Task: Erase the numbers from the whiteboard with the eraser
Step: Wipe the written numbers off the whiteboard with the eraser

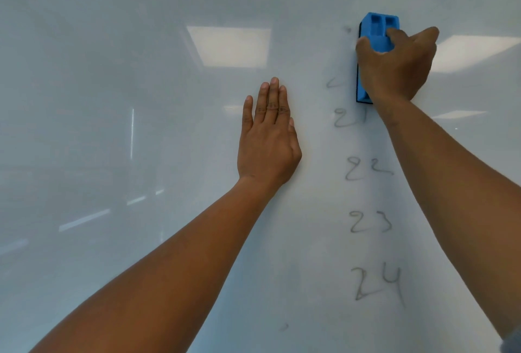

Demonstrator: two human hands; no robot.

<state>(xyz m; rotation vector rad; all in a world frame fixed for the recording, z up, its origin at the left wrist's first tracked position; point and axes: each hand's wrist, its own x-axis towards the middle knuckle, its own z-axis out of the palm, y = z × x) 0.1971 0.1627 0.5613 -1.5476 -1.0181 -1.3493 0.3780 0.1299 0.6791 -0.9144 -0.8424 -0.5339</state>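
A glossy whiteboard (141,127) fills the view. My right hand (397,68) grips a blue eraser (376,32) upright, its dark felt pressed against the board at the upper right. Below and left of the eraser runs a column of faint grey numbers: a smeared stroke (334,82), a partly wiped 21 (349,117), then 22 (368,168), 23 (370,221) and 24 (377,283). My left hand (267,138) lies flat on the board with fingers together, left of the number column, holding nothing.
Ceiling lights reflect in the board at the upper middle (229,45) and upper right (473,53). A small grey smudge (348,29) sits left of the eraser's top, and another faint mark (284,326) lies low on the board.
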